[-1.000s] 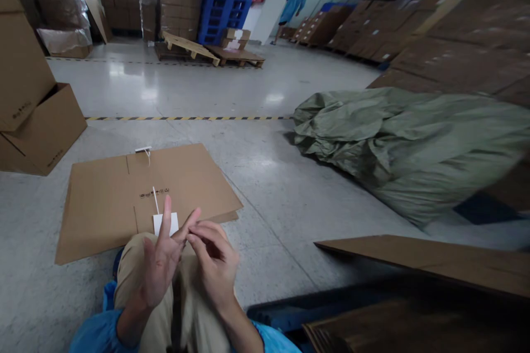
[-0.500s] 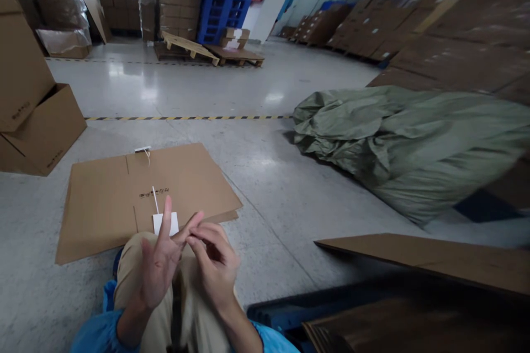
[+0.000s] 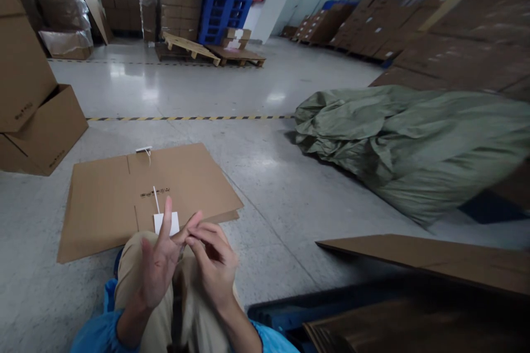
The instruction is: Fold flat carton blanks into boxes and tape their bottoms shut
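My left hand [image 3: 159, 267] is held up over my lap, palm showing, with the index finger raised and the thumb apart. Beside it, my right hand [image 3: 215, 265] is closed, its thumb and fingertips pinched round a finger of my left hand. Whether anything small lies in that pinch cannot be made out. Just beyond the hands, a white card [image 3: 166, 223] with a thin white strip [image 3: 156, 198] lies on flattened cardboard [image 3: 103, 198] on the floor. Another small white-edged piece [image 3: 143, 150] with a curled white tie sits at the cardboard's far edge.
Open cardboard boxes [image 3: 62, 127] stand at the left. A green tarp [image 3: 397, 138] covers a load at the right. Near right, a cardboard sheet [image 3: 414, 256] sticks out above a blue pallet [image 3: 273, 309]. Wooden pallets [image 3: 190, 47] and stacked blue pallets [image 3: 227, 0] stand farther back.
The view has shifted very slightly. Both hands keep the same pose, the right still pinched on the left's finger, and the cardboard and card stay put.
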The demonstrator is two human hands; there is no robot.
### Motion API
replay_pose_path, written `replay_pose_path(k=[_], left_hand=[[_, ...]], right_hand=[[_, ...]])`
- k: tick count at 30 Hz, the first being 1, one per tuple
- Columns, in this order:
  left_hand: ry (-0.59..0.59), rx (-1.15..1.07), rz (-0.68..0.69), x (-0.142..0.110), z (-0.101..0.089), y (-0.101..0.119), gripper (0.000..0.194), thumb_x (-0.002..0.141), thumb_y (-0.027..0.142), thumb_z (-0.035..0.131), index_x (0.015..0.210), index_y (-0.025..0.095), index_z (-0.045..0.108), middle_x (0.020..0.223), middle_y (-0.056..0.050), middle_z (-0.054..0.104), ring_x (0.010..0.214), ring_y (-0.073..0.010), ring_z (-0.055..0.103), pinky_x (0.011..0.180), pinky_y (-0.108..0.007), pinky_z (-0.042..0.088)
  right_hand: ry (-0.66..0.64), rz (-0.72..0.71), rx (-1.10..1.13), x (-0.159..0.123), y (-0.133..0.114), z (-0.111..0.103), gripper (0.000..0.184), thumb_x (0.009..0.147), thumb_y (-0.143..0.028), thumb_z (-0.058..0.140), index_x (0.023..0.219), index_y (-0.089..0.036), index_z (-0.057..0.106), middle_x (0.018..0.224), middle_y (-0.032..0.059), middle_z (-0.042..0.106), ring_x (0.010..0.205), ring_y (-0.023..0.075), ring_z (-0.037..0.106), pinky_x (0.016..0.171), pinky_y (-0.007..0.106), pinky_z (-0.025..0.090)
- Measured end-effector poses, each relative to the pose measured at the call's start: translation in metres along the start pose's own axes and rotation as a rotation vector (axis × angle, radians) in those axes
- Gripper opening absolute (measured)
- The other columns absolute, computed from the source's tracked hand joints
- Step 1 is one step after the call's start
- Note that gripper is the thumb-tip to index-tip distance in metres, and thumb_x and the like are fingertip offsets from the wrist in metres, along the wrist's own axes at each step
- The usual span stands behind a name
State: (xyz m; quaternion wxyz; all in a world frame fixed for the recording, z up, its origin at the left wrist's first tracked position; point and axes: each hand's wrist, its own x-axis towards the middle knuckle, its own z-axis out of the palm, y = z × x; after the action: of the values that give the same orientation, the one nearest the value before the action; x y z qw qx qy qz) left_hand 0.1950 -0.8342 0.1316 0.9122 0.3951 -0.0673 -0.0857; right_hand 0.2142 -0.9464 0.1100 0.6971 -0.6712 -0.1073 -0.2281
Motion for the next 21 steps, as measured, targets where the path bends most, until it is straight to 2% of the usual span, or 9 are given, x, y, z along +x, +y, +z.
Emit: replay_pose_path(k=[4,7,10,12,15,18,21], left_hand=[[0.008,-0.003,-0.016,0.001,0.000,0.001,0.125,0.078,0.094,0.040,0.157,0.021,-0.024,0.153,-0.020,0.045,0.147,-0.0320,0.035,0.123,-0.046,0.008],[-0.011,0.011,-0.009,-0.002,0.000,0.000,0.122,0.080,0.093,0.036,0.157,0.020,-0.024,0.151,-0.020,0.048,0.148,-0.0332,0.033,0.123,-0.047,0.003],[-0.038,0.025,0.014,-0.005,-0.001,-0.001,0.115,0.083,0.092,0.032,0.156,0.021,-0.022,0.151,-0.017,0.050,0.149,-0.0332,0.031,0.123,-0.048,0.000],[-0.061,0.028,0.020,-0.008,-0.002,0.000,0.117,0.082,0.092,0.033,0.156,0.020,-0.022,0.149,-0.019,0.051,0.149,-0.0335,0.032,0.123,-0.049,-0.001],[-0.058,0.059,-0.028,-0.014,-0.006,0.006,0.118,0.083,0.091,0.034,0.157,0.015,-0.018,0.142,-0.020,0.058,0.147,-0.0350,0.035,0.122,-0.050,0.002],[-0.057,0.067,-0.126,-0.023,-0.012,0.014,0.115,0.087,0.089,0.027,0.157,0.008,-0.016,0.129,-0.019,0.067,0.143,-0.0370,0.040,0.120,-0.050,0.008],[-0.097,0.049,-0.220,-0.035,-0.019,0.020,0.119,0.086,0.090,0.026,0.157,0.005,-0.017,0.121,-0.021,0.071,0.138,-0.0356,0.048,0.119,-0.052,0.010]], right_hand=[[-0.014,0.012,-0.004,0.000,-0.001,0.000,0.008,0.086,-0.021,0.073,0.081,-0.025,0.077,0.086,0.0029,0.072,0.084,0.0171,0.068,0.075,0.030,0.055],[-0.043,0.041,-0.022,-0.003,0.001,0.000,0.009,0.086,-0.023,0.073,0.077,-0.023,0.075,0.086,0.0033,0.072,0.083,0.0172,0.067,0.075,0.030,0.055],[-0.063,0.013,-0.036,-0.007,0.004,-0.001,0.005,0.087,-0.026,0.073,0.088,-0.024,0.078,0.088,0.0043,0.072,0.084,0.0178,0.067,0.075,0.031,0.056],[-0.074,-0.039,-0.056,-0.007,0.006,-0.004,0.009,0.087,-0.026,0.074,0.095,-0.025,0.079,0.090,0.0051,0.072,0.084,0.0181,0.067,0.073,0.031,0.056],[-0.121,-0.150,-0.123,-0.006,0.010,-0.012,0.009,0.086,-0.025,0.075,0.093,-0.026,0.080,0.090,0.0058,0.069,0.082,0.0188,0.066,0.069,0.032,0.057],[-0.237,-0.301,-0.193,-0.005,0.012,-0.022,0.011,0.086,-0.022,0.074,0.091,-0.029,0.081,0.090,0.0060,0.065,0.082,0.0193,0.065,0.067,0.033,0.057],[-0.351,-0.435,-0.230,-0.005,0.011,-0.027,0.012,0.089,-0.021,0.071,0.091,-0.029,0.080,0.094,0.0067,0.063,0.084,0.0188,0.064,0.068,0.032,0.058]])
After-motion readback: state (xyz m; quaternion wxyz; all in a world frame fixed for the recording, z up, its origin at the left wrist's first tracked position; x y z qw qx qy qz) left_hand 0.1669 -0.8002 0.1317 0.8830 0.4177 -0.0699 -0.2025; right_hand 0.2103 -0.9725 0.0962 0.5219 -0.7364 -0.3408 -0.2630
